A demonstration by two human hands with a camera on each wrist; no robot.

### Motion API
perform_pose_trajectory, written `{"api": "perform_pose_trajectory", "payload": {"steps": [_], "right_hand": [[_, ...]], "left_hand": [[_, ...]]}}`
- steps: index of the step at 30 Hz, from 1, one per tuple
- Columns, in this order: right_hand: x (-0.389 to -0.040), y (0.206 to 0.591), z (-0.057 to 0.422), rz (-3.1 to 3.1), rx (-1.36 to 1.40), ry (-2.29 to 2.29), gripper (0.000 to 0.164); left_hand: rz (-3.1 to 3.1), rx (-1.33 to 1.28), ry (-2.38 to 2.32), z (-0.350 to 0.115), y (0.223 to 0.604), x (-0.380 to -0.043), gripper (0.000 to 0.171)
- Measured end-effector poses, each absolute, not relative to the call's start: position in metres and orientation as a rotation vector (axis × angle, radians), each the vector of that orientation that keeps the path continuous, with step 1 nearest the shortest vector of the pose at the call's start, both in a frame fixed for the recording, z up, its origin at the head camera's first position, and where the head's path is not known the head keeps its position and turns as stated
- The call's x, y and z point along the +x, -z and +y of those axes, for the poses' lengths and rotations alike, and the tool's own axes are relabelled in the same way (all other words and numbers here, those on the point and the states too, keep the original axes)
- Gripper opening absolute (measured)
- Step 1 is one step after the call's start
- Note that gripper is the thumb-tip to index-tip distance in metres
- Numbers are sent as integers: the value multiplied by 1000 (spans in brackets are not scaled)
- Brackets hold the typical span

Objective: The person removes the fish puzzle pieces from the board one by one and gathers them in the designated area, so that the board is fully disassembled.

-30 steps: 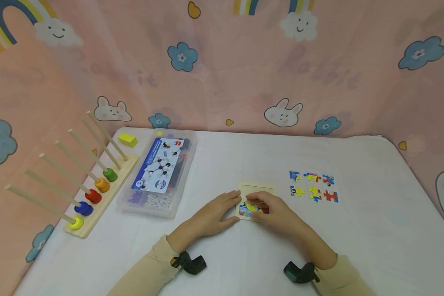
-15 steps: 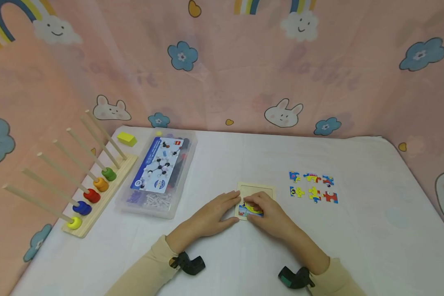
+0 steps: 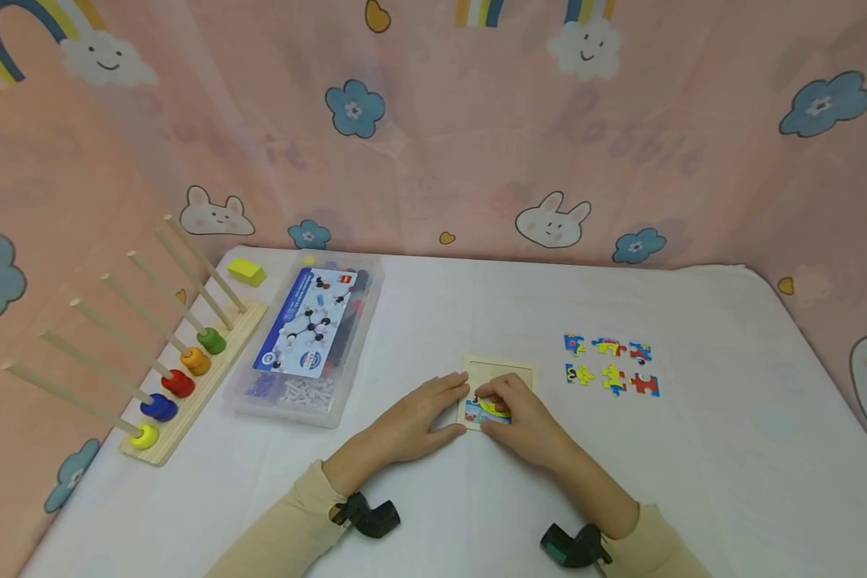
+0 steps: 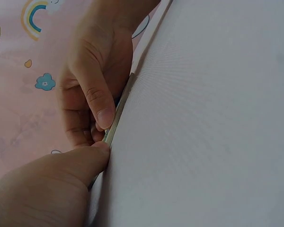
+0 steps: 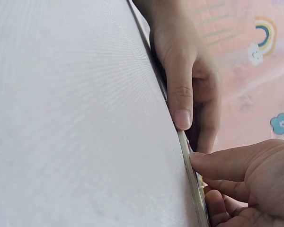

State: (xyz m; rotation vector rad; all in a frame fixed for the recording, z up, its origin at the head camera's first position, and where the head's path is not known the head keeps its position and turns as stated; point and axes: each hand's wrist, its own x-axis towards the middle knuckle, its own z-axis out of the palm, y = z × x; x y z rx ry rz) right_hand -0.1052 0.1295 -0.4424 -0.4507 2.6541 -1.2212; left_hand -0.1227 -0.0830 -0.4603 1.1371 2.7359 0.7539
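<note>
A small wooden puzzle tray (image 3: 500, 369) lies on the table, its near part filled with colourful jigsaw pieces (image 3: 486, 412). My left hand (image 3: 421, 416) rests along the tray's left side with fingers and thumb fairly straight, touching the frame. Over the near right part, my right hand (image 3: 531, 421) curls its fingers, with thumb and fingertips around a yellow-and-blue puzzle piece (image 3: 502, 408). In the right wrist view its thumb is right at the edge of the tray (image 5: 193, 177); the hand covers much of the piece. Several loose puzzle pieces (image 3: 612, 380) lie in two rows to the right.
A clear plastic box (image 3: 311, 337) with a molecule-model label stands to the left. Beyond it is a wooden peg rack (image 3: 188, 401) with coloured rings and tall pegs. A yellow block (image 3: 246, 271) sits at the back left. White cloth (image 3: 730, 449) covers the table.
My right hand has moved slightly left over the tray, its fingertips drawing closer to the left-hand pieces. The left hand has stayed at the tray's side.
</note>
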Motion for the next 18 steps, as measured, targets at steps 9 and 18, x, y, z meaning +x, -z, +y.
{"api": "perform_pose_trajectory", "payload": {"steps": [9,18], "right_hand": [[-105,441,130,2661,-461,1245,36],[-106,443,130,2650,-467,1277,36]], "left_hand": [[2734,1128,-755,-83,459,-122,58],[2737,1134,-761,-83,461,-123,58]]}}
